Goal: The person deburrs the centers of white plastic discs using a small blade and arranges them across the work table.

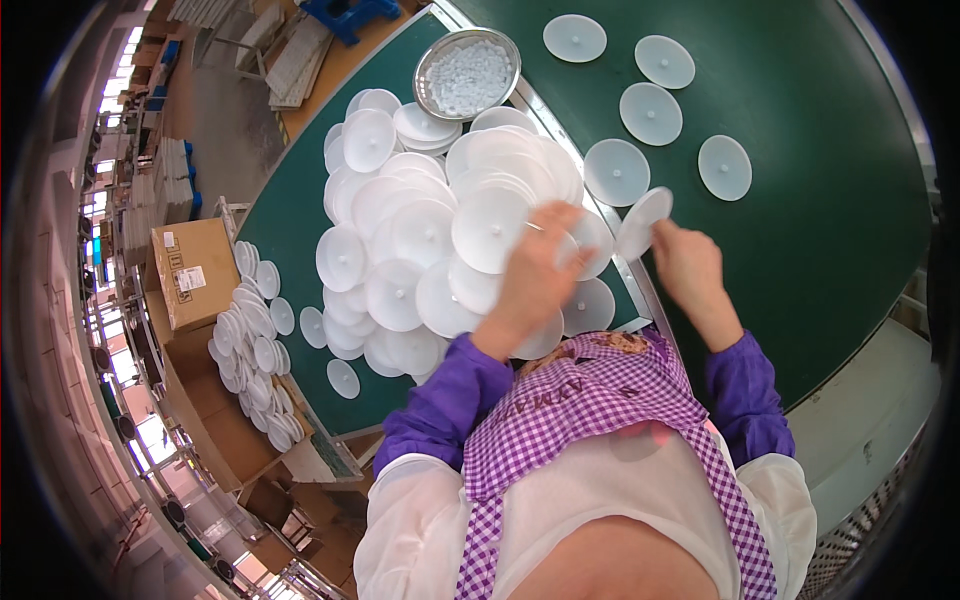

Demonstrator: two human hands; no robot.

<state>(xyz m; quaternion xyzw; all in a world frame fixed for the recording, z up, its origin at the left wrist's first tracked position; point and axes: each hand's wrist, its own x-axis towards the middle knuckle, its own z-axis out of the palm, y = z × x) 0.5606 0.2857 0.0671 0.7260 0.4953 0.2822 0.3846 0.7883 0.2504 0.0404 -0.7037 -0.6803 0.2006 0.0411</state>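
Note:
My right hand pinches a round white plastic disc by its edge, tilted up over the metal strip of the green table. My left hand reaches over the right side of a large heap of similar white discs. Its thumb and fingers are apart, close to a disc; whether they touch it I cannot tell. Small nubs stand at the centres of many discs. Several single discs lie spaced out on the green surface to the right.
A metal bowl of small white pieces stands behind the heap. To the left, more discs lie beside an open cardboard box. A blue stool and stacked boards are on the floor beyond.

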